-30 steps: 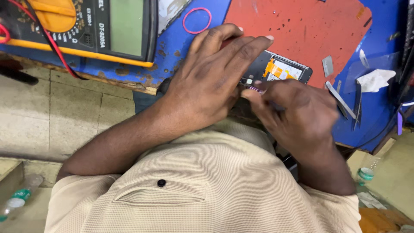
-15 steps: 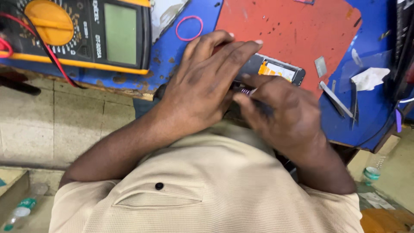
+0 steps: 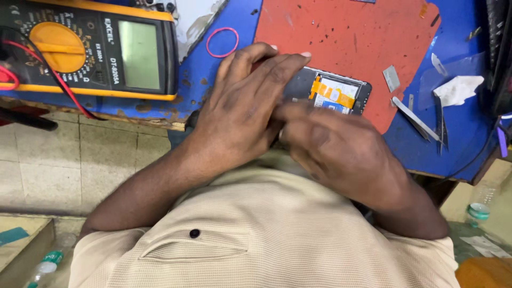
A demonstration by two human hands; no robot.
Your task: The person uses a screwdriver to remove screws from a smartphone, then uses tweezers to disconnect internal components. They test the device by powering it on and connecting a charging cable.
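Holding: the left hand (image 3: 242,109) lies over the near end of an opened phone (image 3: 330,93) at mid-frame, fingers stretched along its top edge and pressing it to the red mat (image 3: 346,37); it grasps the phone rather than lying loose
Working hand: the right hand (image 3: 341,154), lower centre-right, is blurred and curled over the phone's near corner; whether it pinches a tool or a part I cannot tell, since the fingertips are hidden under the left hand
Phone: it lies back-open at the near edge of the red mat, upper centre, an orange flex strip (image 3: 330,90) crossing the exposed inside; only the far end shows
Risk at the flex: the orange strip sits bare just beyond the fingers; a slip of either hand could, I judge, crease or tear it
Risk at the edge: phone and hands sit close to the front lip of the blue bench (image 3: 202,74); a hard push might send the phone off toward the lap
Risk to the right: tweezers (image 3: 416,118) and a thin blade (image 3: 391,78) lie near the right wrist; a sweep of the forearm could knock them off
Farther left: a yellow multimeter (image 3: 88,50) fills the upper left, its red lead (image 3: 64,85) trailing over the bench edge; a snagged sleeve could drag it
Farther back: a pink rubber band (image 3: 222,41) lies apart from the hands, harmless
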